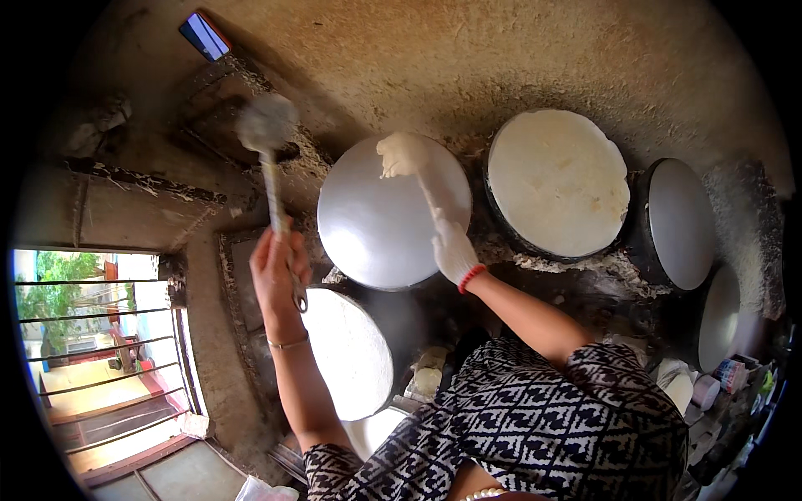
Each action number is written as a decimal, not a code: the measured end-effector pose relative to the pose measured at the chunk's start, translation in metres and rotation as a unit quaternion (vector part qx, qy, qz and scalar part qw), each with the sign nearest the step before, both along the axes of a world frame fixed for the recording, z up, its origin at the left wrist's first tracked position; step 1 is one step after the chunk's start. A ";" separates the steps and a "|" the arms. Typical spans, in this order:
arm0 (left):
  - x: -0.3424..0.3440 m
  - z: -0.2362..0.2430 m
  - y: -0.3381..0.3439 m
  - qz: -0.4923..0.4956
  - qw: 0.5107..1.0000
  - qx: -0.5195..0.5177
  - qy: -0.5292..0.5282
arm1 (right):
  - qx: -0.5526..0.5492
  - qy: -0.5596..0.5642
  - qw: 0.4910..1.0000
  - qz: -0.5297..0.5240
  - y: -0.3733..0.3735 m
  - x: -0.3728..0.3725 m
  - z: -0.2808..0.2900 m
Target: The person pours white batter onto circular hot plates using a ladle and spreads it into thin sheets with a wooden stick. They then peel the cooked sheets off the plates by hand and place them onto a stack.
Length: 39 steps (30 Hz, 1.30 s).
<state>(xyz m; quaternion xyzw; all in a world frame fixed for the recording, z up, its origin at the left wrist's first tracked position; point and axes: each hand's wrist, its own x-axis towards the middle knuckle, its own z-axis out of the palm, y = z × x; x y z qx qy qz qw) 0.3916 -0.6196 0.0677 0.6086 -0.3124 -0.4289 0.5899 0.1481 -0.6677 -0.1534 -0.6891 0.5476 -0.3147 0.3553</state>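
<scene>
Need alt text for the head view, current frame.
A person's white-gloved right hand holds a pale-ended tool over a smooth round griddle, while the ungloved left hand holds up a long-handled utensil, its head blurred. A pale round sheet lies to the griddle's right; a barred window is at lower left.

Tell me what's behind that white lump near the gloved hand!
Behind the pale lump is a big round grey griddle. The patch it covers is hidden, and I can't tell whether the two touch.

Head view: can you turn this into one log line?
left hand: gripping blurred long-handled tool | right hand: gloved, holding pale dough over round grey plate
</scene>
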 end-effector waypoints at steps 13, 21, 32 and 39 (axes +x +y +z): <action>0.011 -0.062 0.110 -0.010 0.981 0.158 0.111 | -0.054 0.049 0.994 0.075 -0.014 0.037 0.001; 0.008 -0.059 0.180 0.062 0.979 0.159 0.109 | -0.035 0.101 0.988 0.114 -0.051 0.024 0.012; -0.027 -0.046 0.222 0.147 0.964 0.138 0.175 | -0.064 0.093 0.975 0.194 -0.084 0.018 -0.004; -0.028 -0.045 0.245 0.158 0.966 0.111 0.173 | -0.056 0.102 0.985 0.126 -0.044 -0.022 0.022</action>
